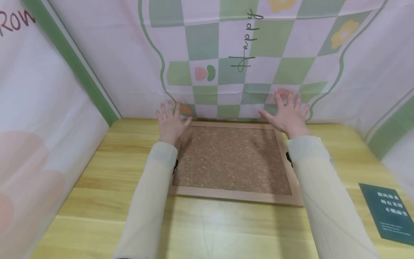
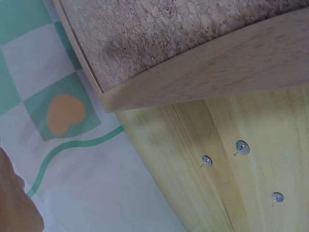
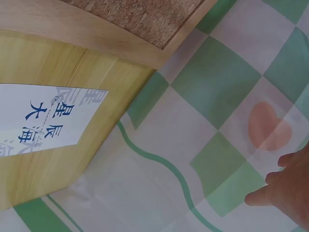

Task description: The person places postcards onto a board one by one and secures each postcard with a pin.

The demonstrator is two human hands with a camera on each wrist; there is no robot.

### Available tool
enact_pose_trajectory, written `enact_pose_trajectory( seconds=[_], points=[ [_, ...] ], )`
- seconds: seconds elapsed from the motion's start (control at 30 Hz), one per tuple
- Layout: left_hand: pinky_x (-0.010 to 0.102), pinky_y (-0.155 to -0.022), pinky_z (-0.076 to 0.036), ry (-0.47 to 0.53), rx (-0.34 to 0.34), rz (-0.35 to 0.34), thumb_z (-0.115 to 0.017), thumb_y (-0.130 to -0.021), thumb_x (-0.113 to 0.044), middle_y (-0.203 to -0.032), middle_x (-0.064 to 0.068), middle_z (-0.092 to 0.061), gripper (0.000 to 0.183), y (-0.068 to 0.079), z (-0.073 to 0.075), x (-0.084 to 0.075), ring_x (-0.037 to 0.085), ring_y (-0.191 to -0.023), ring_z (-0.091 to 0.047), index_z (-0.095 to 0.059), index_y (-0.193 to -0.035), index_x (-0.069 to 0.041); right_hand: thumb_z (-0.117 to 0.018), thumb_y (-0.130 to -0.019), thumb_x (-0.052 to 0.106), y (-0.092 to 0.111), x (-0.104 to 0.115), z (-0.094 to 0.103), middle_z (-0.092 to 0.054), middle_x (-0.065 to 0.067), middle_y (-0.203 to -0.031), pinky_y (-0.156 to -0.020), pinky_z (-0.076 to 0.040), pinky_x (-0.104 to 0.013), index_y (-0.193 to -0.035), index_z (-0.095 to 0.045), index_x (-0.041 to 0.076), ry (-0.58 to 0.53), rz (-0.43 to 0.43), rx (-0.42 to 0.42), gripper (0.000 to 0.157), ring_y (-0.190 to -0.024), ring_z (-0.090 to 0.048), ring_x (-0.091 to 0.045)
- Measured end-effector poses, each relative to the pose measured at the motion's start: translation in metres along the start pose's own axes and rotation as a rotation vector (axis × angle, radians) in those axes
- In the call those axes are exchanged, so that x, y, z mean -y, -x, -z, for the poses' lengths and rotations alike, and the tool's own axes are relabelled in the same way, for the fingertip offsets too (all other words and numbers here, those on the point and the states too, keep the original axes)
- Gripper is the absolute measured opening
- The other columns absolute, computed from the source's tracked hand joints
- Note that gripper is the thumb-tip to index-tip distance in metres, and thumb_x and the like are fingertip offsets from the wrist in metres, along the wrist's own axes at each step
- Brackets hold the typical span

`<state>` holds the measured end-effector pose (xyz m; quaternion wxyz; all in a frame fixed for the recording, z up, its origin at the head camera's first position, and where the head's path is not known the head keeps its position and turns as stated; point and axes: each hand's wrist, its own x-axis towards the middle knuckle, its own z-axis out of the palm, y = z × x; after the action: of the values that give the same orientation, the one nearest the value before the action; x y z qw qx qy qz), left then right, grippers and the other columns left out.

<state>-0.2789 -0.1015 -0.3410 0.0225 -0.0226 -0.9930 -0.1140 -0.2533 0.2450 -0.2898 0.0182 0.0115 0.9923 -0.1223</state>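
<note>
Cork board (image 1: 233,160) lies flat, long axis left-right, 2 released hands (image 1: 170,124) (image 1: 289,116) splayed near its far side.

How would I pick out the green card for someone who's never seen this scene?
Start at the table, with the cork board on it. Go right from there, past the right sleeve, to the green card near the table's right edge. It is dark with white lettering, unlike the white card with blue characters in the right wrist view.

Left hand (image 2: 17,199) and right hand (image 3: 290,188), cropped by the wrist-view edges; green card (image 1: 386,212), lowest lines of print too small to read.
</note>
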Motion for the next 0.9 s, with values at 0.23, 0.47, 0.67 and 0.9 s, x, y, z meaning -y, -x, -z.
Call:
enact_pose_trajectory(
  seconds=[0.23, 0.47, 0.67, 0.9],
  points=[
    [0.055, -0.121, -0.001, -0.029, 0.026, 0.009, -0.035, -0.096, -0.058, -0.162, 0.014, 0.000, 0.078, 0.003, 0.001, 0.002, 0.039, -0.149, 0.002, -0.002, -0.155, -0.018, -0.026, -0.089, 0.074, 0.001, -0.006, 0.000, 0.012, -0.037, -0.152, -0.107, 0.007, -0.074, -0.154, 0.008, 0.017, 0.026, 0.013, -0.012, 0.092, -0.138, 0.013, -0.058],
    [0.054, -0.121, -0.006, -0.074, 0.076, -0.029, -0.042, -0.097, -0.052, -0.161, 0.016, -0.006, 0.077, 0.005, -0.006, 0.003, 0.038, -0.149, -0.005, -0.007, -0.155, -0.013, -0.029, -0.095, 0.064, 0.005, -0.022, 0.002, -0.007, -0.042, -0.149, -0.108, -0.008, -0.073, -0.154, -0.005, 0.011, 0.008, 0.065, -0.020, 0.083, -0.135, -0.008, -0.062],
    [0.052, -0.115, -0.028, -0.079, 0.071, -0.064, -0.047, -0.099, -0.031, -0.146, 0.023, -0.038, 0.054, 0.010, -0.010, 0.005, 0.039, -0.138, -0.034, -0.036, -0.143, -0.003, -0.028, -0.099, 0.054, 0.013, -0.036, 0.007, -0.022, -0.043, -0.144, -0.109, -0.019, -0.067, -0.148, -0.015, -0.008, -0.079, 0.089, 0.012, 0.080, -0.131, -0.022, -0.058],
    [0.046, -0.091, -0.052, -0.069, 0.051, -0.114, -0.048, -0.099, -0.024, -0.126, 0.021, -0.057, 0.040, 0.019, -0.019, 0.011, 0.035, -0.113, -0.057, -0.048, -0.132, -0.001, -0.036, -0.102, 0.034, 0.033, -0.066, 0.006, -0.034, -0.045, -0.134, -0.105, -0.027, -0.066, -0.134, -0.032, -0.022, -0.116, 0.090, 0.039, 0.064, -0.122, -0.035, -0.059]
  ],
)
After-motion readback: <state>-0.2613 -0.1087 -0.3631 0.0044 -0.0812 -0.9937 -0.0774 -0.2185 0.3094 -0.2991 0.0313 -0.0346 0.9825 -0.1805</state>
